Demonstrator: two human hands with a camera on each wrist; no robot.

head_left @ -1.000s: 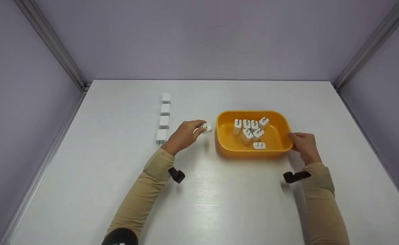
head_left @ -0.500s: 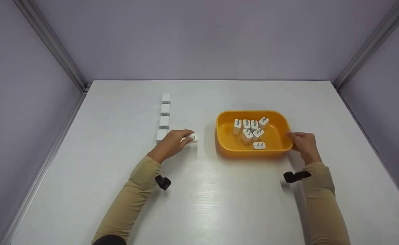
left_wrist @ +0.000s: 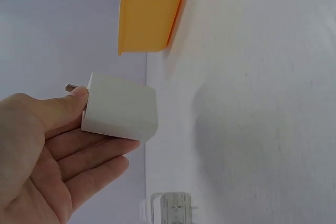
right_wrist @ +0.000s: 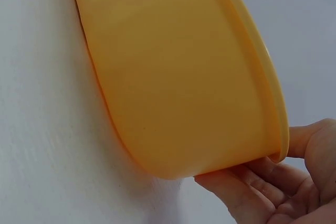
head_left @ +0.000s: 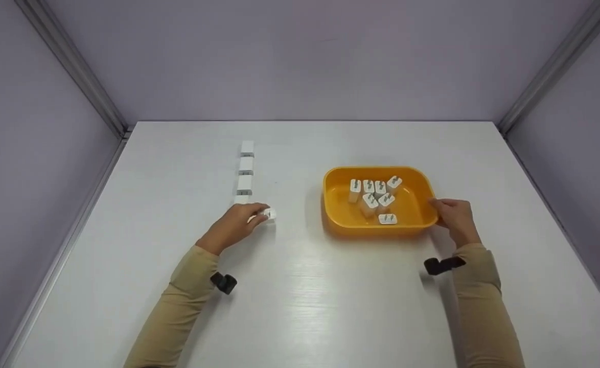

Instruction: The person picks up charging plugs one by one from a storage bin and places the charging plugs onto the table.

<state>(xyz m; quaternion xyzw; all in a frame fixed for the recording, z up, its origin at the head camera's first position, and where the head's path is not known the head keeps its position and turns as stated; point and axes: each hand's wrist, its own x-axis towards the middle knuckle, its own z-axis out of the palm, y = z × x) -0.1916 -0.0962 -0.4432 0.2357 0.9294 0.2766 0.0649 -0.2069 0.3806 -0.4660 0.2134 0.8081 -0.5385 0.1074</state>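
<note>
My left hand (head_left: 236,225) pinches a white plug-in charger (left_wrist: 121,107) between thumb and fingers, above the table near the front end of a charger row. A metal prong sticks out beside the thumb in the left wrist view. The row's chargers (head_left: 245,182) lie one behind another on the left half of the table; my hand partly covers the front one. My right hand (head_left: 456,217) grips the right end of a yellow plastic tub (right_wrist: 184,77), thumb and fingers on either side of its rim. Several more chargers (head_left: 370,200) stand in the tub, prongs up.
The white table (head_left: 300,286) is bounded by pale walls at the back and both sides. Black wrist cameras (head_left: 223,282) are strapped on both sleeves. In the left wrist view a row charger (left_wrist: 176,208) shows below the hand.
My left hand has carried the charger left and toward me, from beside the tub to the front end of the row. The right hand stays on the tub.
</note>
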